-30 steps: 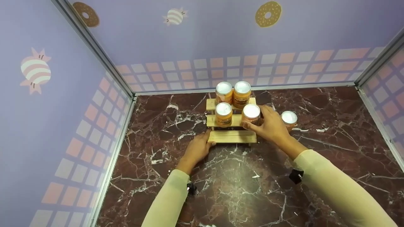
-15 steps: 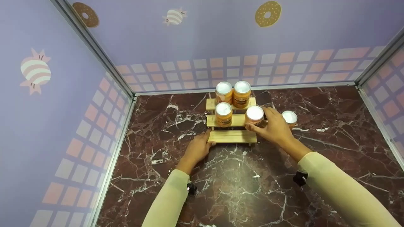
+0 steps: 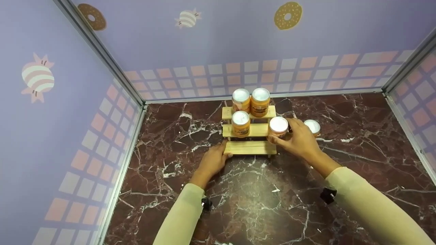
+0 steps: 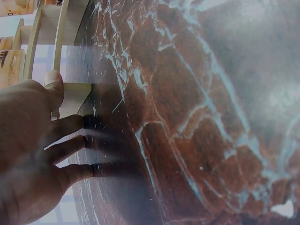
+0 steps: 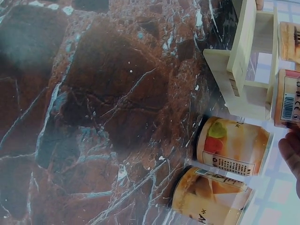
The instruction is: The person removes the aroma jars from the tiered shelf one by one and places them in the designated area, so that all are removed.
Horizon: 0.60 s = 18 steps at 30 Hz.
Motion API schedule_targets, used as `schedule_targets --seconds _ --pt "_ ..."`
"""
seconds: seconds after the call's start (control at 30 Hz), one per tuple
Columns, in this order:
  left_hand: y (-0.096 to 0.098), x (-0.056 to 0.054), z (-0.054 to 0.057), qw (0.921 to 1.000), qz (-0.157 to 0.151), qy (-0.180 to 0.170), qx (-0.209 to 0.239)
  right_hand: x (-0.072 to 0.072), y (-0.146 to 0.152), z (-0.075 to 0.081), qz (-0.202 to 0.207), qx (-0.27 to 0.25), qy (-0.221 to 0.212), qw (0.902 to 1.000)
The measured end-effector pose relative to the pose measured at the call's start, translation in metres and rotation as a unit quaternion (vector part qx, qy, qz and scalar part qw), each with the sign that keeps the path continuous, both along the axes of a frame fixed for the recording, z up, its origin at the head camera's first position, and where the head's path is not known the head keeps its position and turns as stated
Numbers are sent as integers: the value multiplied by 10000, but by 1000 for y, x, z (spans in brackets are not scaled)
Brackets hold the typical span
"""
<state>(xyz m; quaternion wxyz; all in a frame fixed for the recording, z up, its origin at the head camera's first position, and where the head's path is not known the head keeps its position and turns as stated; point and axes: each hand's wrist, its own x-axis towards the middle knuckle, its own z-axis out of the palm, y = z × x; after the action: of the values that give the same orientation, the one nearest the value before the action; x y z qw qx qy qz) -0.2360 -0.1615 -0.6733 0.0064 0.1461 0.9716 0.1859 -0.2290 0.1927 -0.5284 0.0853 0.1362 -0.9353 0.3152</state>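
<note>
A three-tier wooden display rack stands on the marble-patterned surface. My left hand holds the left end of its lowest step, thumb at the front edge; in the left wrist view the other fingers reach down to the surface. With thumb and fingers, my right hand grips an orange can with a white top at the right end of the middle step. Another can stands at that step's left. On the top step are two more cans, one left and one right.
To the right of the rack, the right wrist view shows two cans standing on the surface, one nearer the rack and one beyond. In the head view one can shows behind my right hand. Patterned walls enclose the surface.
My right hand has moved the gripped can rightward and slightly toward me, away from the middle step's left can. The left hand and the rack have stayed in place.
</note>
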Motion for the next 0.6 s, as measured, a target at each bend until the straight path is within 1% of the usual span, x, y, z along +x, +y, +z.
schedule_targets --seconds 0.27,0.5,0.6 --pt "0 1 1 10000 24 -12 -27 6 7 -3 -5 -9 79 10000" --pt "1 2 2 10000 31 66 59 10 13 -5 50 -108 381 9992" --pt "1 2 1 9999 68 79 -29 11 16 -6 92 -97 503 9986"
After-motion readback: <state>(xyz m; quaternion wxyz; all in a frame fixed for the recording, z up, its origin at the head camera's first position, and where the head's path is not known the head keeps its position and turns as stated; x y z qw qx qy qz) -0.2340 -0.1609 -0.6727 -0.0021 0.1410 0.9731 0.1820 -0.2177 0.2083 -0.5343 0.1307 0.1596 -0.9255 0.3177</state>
